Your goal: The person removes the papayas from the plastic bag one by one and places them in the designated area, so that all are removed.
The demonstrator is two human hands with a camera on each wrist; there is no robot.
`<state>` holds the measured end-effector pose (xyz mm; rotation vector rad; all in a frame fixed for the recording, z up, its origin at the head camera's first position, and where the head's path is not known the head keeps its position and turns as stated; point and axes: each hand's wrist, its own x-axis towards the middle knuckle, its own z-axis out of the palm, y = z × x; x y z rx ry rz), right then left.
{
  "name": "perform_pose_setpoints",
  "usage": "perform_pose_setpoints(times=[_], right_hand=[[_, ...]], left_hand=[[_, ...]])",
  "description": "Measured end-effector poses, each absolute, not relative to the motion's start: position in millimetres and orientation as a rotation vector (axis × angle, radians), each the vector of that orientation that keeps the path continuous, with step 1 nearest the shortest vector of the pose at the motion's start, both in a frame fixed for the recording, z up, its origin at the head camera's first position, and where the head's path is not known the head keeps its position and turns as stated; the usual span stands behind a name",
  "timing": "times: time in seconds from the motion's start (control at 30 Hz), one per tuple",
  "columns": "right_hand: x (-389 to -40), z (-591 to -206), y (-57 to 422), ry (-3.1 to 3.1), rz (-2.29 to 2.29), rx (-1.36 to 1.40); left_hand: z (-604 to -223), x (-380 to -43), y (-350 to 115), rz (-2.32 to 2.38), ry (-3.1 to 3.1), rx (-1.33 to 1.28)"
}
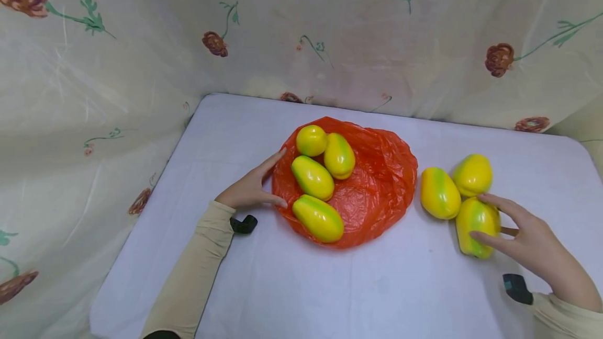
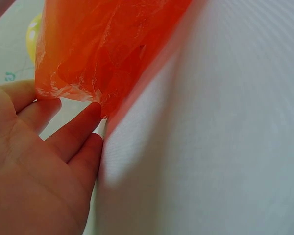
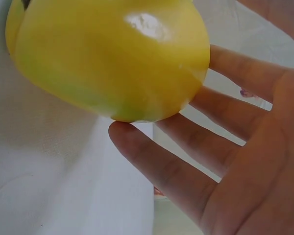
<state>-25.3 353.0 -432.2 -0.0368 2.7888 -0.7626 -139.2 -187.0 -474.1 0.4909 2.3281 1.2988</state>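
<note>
A red plastic bag (image 1: 367,192) lies spread with its mouth facing up, several yellow fruits with green streaks, papaya-like, inside it. My left hand (image 1: 256,184) is at the bag's left edge, thumb and fingers apart; in the left wrist view its fingertips (image 2: 95,110) touch the red film. On the right, my right hand (image 1: 532,239) reaches around the nearest of three loose papaya-like fruits (image 1: 471,221), thumb on the near side. From the right wrist, its spread, fairly straight fingers (image 3: 161,169) lie against the lower side of that yellow fruit (image 3: 117,58).
Two more papaya-like fruits, one on the left (image 1: 440,192) and one behind (image 1: 473,174), sit against the nearest one. A white-covered table (image 1: 377,286) bears everything. Flower-printed sheeting (image 1: 330,41) hangs along its back and left sides.
</note>
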Motion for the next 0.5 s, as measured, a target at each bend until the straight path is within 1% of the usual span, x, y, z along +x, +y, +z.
perform_pose_setpoints(times=[0.3, 0.5], right_hand=[[-24.8, -432.2, 352.1, 2.786, -0.765, -0.036], [-23.9, -430.1, 352.1, 2.804, -0.763, -0.036]], left_hand=[[-474.5, -138.8, -186.3, 1.297, 2.326, 0.469], [-473.7, -139.4, -187.0, 1.285, 2.334, 0.500]])
